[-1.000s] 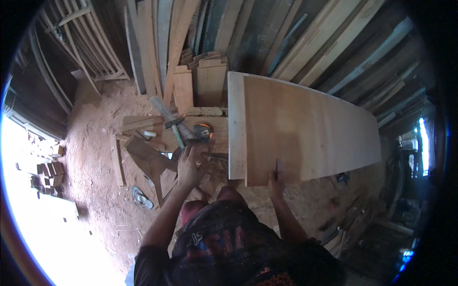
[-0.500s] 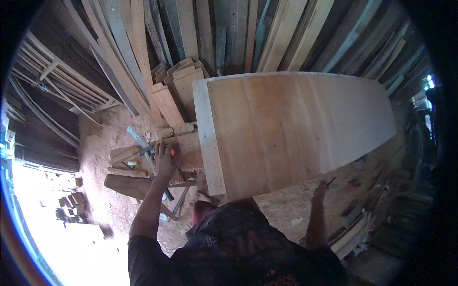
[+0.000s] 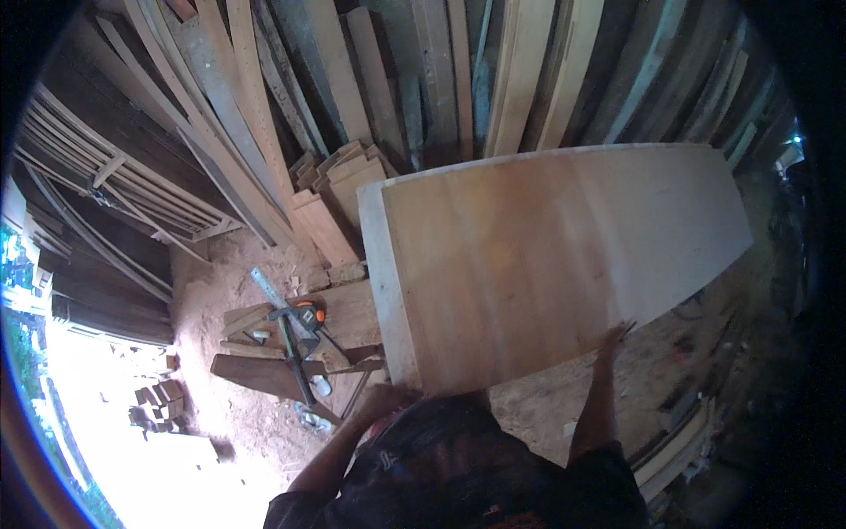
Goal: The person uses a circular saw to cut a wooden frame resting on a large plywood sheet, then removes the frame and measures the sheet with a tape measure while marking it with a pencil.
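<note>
A large pale wooden panel (image 3: 511, 264), like a flush door with a lighter edge strip along its left end, lies across in front of me. My left hand (image 3: 389, 400) is at the panel's near left corner, close to my body. Its fingers are too dark and blurred to make out. By the panel's near edge, towards the right, my right hand (image 3: 610, 339) is closed on a thin dark stick-like thing (image 3: 628, 329), too small to name surely. A hammer (image 3: 295, 361) and a black and orange tape measure (image 3: 308, 315) lie on the wooden surface to the left.
Beside the hammer are a light blue metal rule (image 3: 267, 286) and several wood offcuts (image 3: 251, 350). Short boards (image 3: 328, 229) are stacked behind the panel's left end. Long planks (image 3: 520, 79) lean along the back. Sawdust covers the floor (image 3: 216, 264); a wooden frame (image 3: 115, 167) stands far left.
My left hand has left the tools and come back to the panel's near left corner. My right hand has moved up to the panel's near edge. The view has shifted slightly.
</note>
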Tool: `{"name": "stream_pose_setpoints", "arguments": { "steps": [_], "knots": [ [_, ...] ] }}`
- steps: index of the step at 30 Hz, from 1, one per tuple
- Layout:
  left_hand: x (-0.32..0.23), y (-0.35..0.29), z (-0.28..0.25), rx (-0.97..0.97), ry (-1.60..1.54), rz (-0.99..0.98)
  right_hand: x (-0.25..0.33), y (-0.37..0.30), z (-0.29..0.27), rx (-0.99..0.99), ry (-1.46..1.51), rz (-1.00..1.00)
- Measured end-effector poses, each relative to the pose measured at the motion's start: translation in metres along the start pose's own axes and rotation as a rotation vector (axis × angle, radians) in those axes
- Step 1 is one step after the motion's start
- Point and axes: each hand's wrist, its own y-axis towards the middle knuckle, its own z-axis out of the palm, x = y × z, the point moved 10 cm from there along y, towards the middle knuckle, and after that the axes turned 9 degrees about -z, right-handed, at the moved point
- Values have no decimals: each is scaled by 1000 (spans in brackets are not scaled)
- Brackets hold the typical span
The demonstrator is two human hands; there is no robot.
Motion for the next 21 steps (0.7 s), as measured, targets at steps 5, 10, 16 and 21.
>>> {"name": "stream_pose_setpoints", "arguments": {
  "steps": [5, 10, 16, 21],
  "knots": [
    [16, 6, 49, 215, -423, -304, -10, 52, -13, 76, -63, -447],
    [10, -16, 34, 218, -488, -330, 4, 42, -12, 36, -35, -235],
    [7, -4, 33, 135, -722, -323, 61, -56, 35, 38, 6, -150],
    [40, -22, 10, 14, -914, -290, 136, -150, 90, 126, -5, -361]
  ]
}}
